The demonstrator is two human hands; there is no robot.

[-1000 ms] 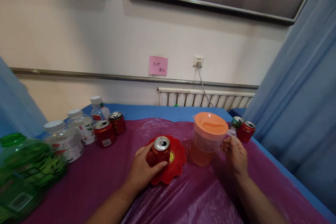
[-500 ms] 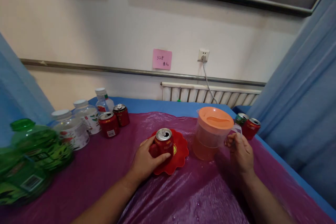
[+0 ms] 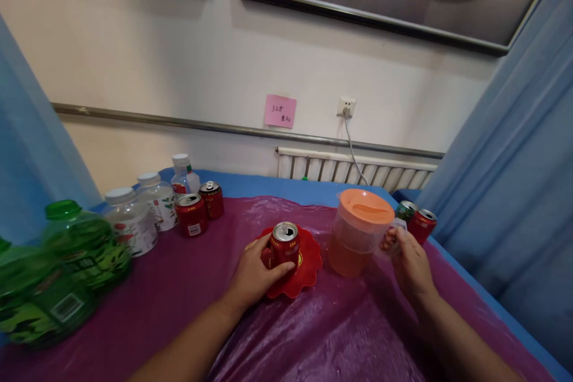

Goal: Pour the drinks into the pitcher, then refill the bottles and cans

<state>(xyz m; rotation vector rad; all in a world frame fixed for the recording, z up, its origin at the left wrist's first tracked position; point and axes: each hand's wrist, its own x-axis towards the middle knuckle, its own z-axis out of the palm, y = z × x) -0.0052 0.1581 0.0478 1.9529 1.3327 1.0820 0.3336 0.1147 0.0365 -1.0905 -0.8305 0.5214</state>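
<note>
My left hand (image 3: 255,270) is wrapped round an opened red drink can (image 3: 285,248), which stands upright on a red scalloped plate (image 3: 308,274). To the right of the plate is a clear plastic pitcher (image 3: 353,245) with an orange lid (image 3: 367,208) and orange-tinted liquid in its lower part. My right hand (image 3: 409,259) has its fingers curled round the pitcher's handle (image 3: 397,227). The pitcher looks upright, its base close to the plastic-covered table.
Green plastic bottles (image 3: 85,245), clear white-capped jars (image 3: 132,224) and two red cans (image 3: 191,215) stand on the left. Two more cans (image 3: 421,225) are at the right edge. Purple plastic sheeting (image 3: 188,286) covers the table; behind it are a radiator (image 3: 322,166) and a wall.
The camera view has tilted up and shifted slightly, so the scene sits a little differently. Both hands keep the same holds on the can and the pitcher handle.
</note>
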